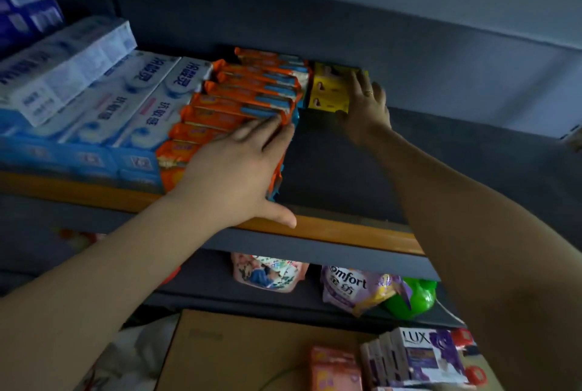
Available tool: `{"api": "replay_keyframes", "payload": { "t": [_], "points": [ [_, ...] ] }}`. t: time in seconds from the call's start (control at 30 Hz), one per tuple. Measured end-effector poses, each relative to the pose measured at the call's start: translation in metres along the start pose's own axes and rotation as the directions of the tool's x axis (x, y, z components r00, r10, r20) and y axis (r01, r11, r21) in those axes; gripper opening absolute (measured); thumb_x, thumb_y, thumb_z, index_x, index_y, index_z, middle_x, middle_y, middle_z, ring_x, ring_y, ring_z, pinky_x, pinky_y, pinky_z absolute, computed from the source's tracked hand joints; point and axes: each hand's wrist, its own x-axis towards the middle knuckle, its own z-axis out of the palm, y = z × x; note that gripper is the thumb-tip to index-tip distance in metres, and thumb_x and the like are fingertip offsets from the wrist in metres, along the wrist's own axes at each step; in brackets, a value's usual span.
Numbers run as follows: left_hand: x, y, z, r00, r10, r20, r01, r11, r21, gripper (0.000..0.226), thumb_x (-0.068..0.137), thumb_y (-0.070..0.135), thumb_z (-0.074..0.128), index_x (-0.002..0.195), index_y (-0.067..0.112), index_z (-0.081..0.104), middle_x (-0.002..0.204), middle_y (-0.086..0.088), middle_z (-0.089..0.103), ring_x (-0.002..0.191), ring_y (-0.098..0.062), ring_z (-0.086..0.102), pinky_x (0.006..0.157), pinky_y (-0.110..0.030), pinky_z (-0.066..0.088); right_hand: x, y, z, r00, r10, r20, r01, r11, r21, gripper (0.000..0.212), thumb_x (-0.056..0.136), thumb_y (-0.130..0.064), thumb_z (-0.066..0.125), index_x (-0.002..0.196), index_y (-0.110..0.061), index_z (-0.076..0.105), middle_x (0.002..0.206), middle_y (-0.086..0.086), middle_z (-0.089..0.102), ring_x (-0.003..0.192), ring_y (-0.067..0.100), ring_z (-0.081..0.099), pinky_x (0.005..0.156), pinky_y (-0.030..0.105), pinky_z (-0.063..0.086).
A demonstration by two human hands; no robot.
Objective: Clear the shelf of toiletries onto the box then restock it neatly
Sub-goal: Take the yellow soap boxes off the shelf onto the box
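Left hand [239, 167] flat on orange packets [239, 97].

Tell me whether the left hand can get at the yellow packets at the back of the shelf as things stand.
Probably yes, but not cleanly. The left hand lies flat on the orange packets; bare shelf leads back to the yellow packets, but the right hand already lies on them.
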Motion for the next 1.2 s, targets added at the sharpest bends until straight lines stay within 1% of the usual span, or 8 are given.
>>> {"api": "replay_keyframes", "payload": {
  "t": [0.2,0.3,0.47,0.73,0.83,0.93,1.03,1.2],
  "points": [
    [0.000,-0.001,-0.005,1.000,0.013,0.010,-0.013,1.000,-0.012,0.120,0.062,0.083,0.046,0.147,0.020,-0.012,0.157,0.001,-0.007,0.143,-0.019,0.005,0.111,-0.033,0.024,0.002,-0.004,0.003,0.977,-0.074,-0.197,0.045,0.988,-0.148,0.058,0.086,-0.024,0.061,0.136,-0.010,0.034,0.145,0.016,0.026,0.132,0.036,0.023,0.107,0.042,0.025],
    [0.001,-0.001,-0.005,1.000,0.004,0.023,-0.003,1.000,-0.013,0.120,0.062,0.084,0.045,0.147,0.022,-0.012,0.156,0.003,-0.008,0.143,-0.019,0.004,0.110,-0.034,0.026,0.000,-0.003,0.006,0.986,-0.020,-0.168,0.027,0.999,0.042,0.076,0.078,-0.037,0.069,0.135,-0.005,0.029,0.147,0.017,0.026,0.136,0.035,0.021,0.109,0.041,0.025],
    [0.001,0.002,-0.005,0.999,-0.019,0.037,0.020,0.999,-0.032,0.120,0.061,0.083,0.048,0.147,0.024,-0.011,0.157,0.004,-0.006,0.143,-0.018,0.006,0.108,-0.035,0.029,-0.020,-0.008,0.001,0.992,0.000,-0.129,0.000,1.000,-0.001,0.087,0.070,-0.040,0.075,0.137,-0.009,0.030,0.136,0.014,0.035,0.126,0.033,0.033,0.103,0.041,0.033],
    [-0.003,0.000,-0.015,0.993,0.007,0.121,0.016,0.981,-0.195,0.118,0.061,0.085,0.041,0.149,0.017,0.004,0.157,-0.006,0.005,0.144,-0.024,0.007,0.115,-0.040,0.019,-0.138,-0.015,-0.065,0.992,-0.122,0.034,0.095,0.892,0.441,0.081,0.059,-0.031,0.085,0.125,-0.016,0.041,0.117,0.003,0.056,0.108,0.021,0.053,0.081,0.025,0.038],
    [-0.021,0.008,-0.027,0.994,0.044,-0.103,-0.091,0.856,-0.508,0.105,0.067,0.078,0.041,0.144,0.009,0.027,0.151,-0.010,0.028,0.140,-0.024,0.022,0.114,-0.036,0.022,-0.187,-0.016,-0.081,0.983,-0.145,0.113,0.057,0.825,0.562,0.077,0.058,-0.030,0.085,0.119,-0.019,0.039,0.103,-0.002,0.056,0.091,0.010,0.056,0.072,0.024,0.040],
    [-0.060,0.032,-0.049,0.961,0.092,-0.262,-0.264,0.596,-0.759,0.079,0.072,0.055,0.060,0.135,0.010,0.044,0.132,0.003,0.046,0.124,-0.010,0.042,0.103,-0.016,0.032,-0.232,-0.021,-0.088,0.973,-0.143,0.179,-0.029,0.698,0.715,0.077,0.056,-0.032,0.080,0.116,-0.024,0.033,0.095,-0.011,0.054,0.082,-0.003,0.057,0.066,0.018,0.046],
    [-0.089,0.055,-0.072,0.996,0.056,-0.070,-0.088,0.457,-0.885,0.070,0.069,0.052,0.070,0.125,0.015,0.053,0.113,0.010,0.059,0.101,-0.001,0.056,0.085,-0.013,0.044,-0.271,-0.031,-0.087,0.978,-0.089,0.188,-0.080,0.676,0.733,0.078,0.059,-0.026,0.083,0.117,-0.029,0.030,0.104,-0.002,0.057,0.095,0.011,0.059,0.074,0.029,0.051],
    [-0.112,0.061,-0.084,0.997,-0.047,0.055,0.072,0.529,-0.845,0.048,0.074,0.047,0.072,0.111,0.019,0.061,0.101,0.005,0.068,0.092,-0.009,0.063,0.079,-0.035,0.053,-0.315,-0.047,-0.087,0.973,-0.037,0.229,-0.145,0.673,0.726,0.072,0.064,-0.030,0.084,0.120,-0.026,0.038,0.112,-0.009,0.053,0.104,0.010,0.053,0.085,0.012,0.043]
  ]
}}
